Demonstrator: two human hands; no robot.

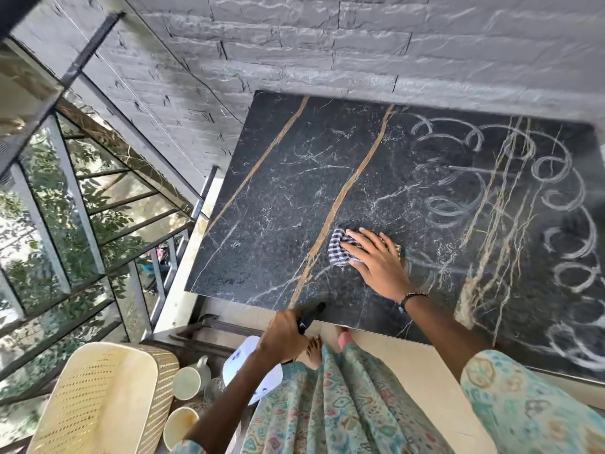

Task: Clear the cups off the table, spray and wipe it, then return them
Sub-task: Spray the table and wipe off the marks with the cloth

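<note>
The right hand (pixel 376 260) is pressing flat a checked cloth (pixel 340 252) mid-tabletop (pixel 278 198); the left hand (pixel 283 335) is gripping a spray bottle (pixel 252 368) just off the near edge.

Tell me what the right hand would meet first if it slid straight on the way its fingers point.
The right hand already presses the checked cloth. Beyond it lies only bare black marble table, then its left edge; the way looks free.
</note>
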